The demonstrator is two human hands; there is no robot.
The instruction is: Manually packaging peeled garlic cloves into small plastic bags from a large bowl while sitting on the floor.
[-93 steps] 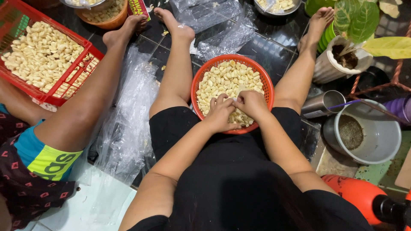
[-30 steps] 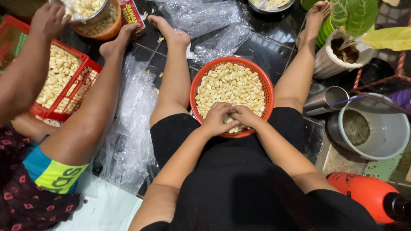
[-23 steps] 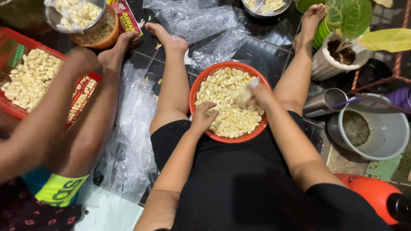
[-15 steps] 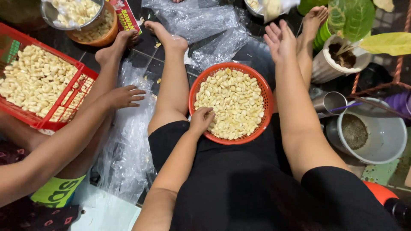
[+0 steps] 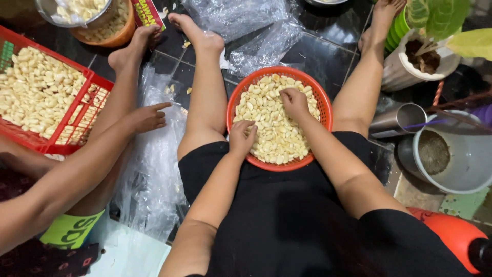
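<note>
Two bare hands work a round orange basket [image 5: 322, 105] of peeled garlic cloves [image 5: 274, 128] set between the seated person's legs. The left hand [image 5: 242, 136] rests loosely curled on the near edge of the heap; the right hand [image 5: 294, 101], farther in, pinches down among the cloves, though whether it holds one cannot be told. Sorting appears under way; picking out a single clove calls for a fingertip pinch. Beyond, a co-worker's hand [image 5: 146, 118] points beside a red crate [image 5: 84, 110].
</note>
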